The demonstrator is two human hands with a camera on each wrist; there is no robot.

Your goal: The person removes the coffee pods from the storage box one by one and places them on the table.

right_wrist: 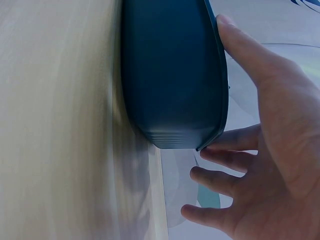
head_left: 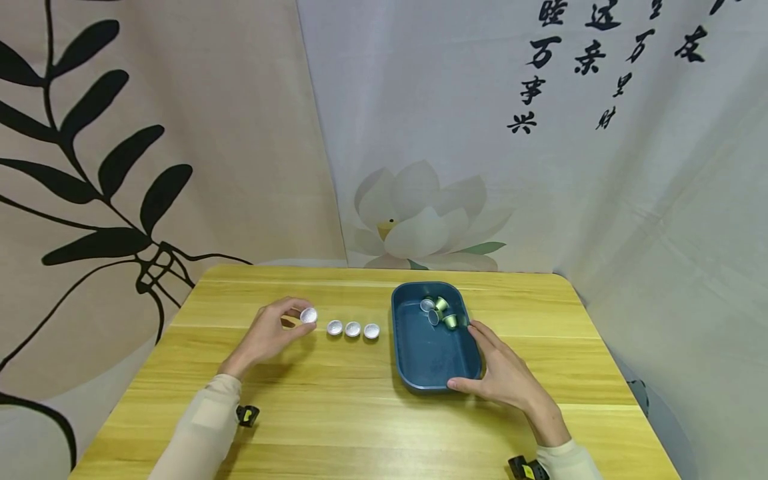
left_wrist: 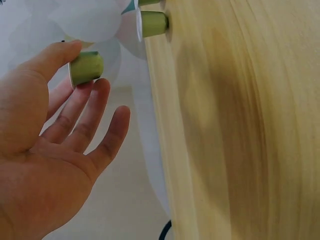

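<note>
My left hand (head_left: 270, 337) pinches a green coffee capsule (left_wrist: 86, 68) between thumb and fingertips, raised above the table, its pale round lid (head_left: 309, 315) facing the head camera. To its right, three capsules stand lid up in a row: a left one (head_left: 335, 327), a middle one (head_left: 353, 329) and a right one (head_left: 371, 331). My right hand (head_left: 507, 373) holds the dark blue tray (head_left: 429, 363) at its near right corner. Its thumb lies at the near rim, its fingers along the right side. Several green capsules (head_left: 441, 304) lie jumbled at the tray's far end.
The wooden table (head_left: 336, 420) carries the row and the tray. Behind its far edge hangs a pale cloth backdrop (head_left: 420, 100) with a flower, leaves and black writing. Dark bands with small devices (head_left: 247, 415) sit at both wrists.
</note>
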